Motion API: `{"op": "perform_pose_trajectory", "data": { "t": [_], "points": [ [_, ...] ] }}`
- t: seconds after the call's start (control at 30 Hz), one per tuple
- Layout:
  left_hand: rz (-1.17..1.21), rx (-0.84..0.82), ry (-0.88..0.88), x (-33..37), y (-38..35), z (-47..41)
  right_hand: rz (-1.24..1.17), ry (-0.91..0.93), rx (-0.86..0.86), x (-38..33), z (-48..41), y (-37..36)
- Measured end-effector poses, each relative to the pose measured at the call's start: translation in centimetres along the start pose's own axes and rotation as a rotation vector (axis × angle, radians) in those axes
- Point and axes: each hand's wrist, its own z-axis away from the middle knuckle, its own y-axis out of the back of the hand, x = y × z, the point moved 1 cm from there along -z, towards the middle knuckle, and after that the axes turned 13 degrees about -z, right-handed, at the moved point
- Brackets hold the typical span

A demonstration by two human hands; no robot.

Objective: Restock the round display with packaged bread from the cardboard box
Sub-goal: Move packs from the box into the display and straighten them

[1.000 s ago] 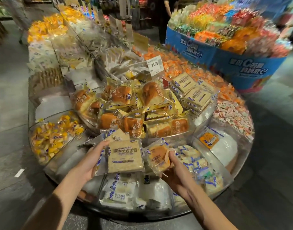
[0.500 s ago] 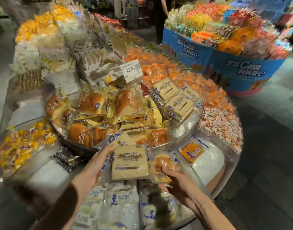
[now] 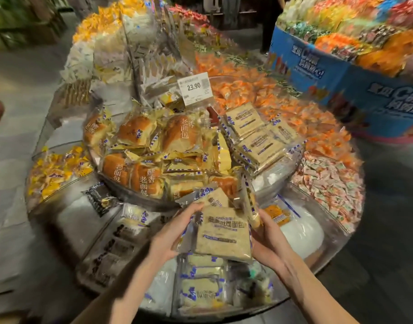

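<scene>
Right hand (image 3: 268,239) nearer — bread packets (image 3: 223,232) gripped.

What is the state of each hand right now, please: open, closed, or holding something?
Left hand: holding the stack of bread packs at its left edge.
Right hand: holding the same stack at its right edge.

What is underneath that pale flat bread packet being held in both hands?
Below the bread packet, white-and-blue wrapped packs lie in the round display's front compartment. A second similar packet peeks out behind it. What lies directly beneath is covered.
</scene>
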Motion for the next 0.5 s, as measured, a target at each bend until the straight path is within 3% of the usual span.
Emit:
{"op": "perform_pose_trajectory", "data": {
  "t": [0.17, 0.3, 0.5],
  "points": [
    [0.096, -0.072, 0.076, 0.7, -1.6, -3.3, -0.023, -0.005, 0.044, -1.1, 0.8, 0.6],
    [-0.055, -0.034, -0.006, 1.7, -3.8, -5.3, -0.035, 0.058, 0.151, -1.5, 1.9, 2.2],
    [-0.034, -0.087, -0.154, 2.0, -6.9, -5.2, -0.127, 0.159, 0.326, -3.7, 3.4, 5.4]
  ]
}}
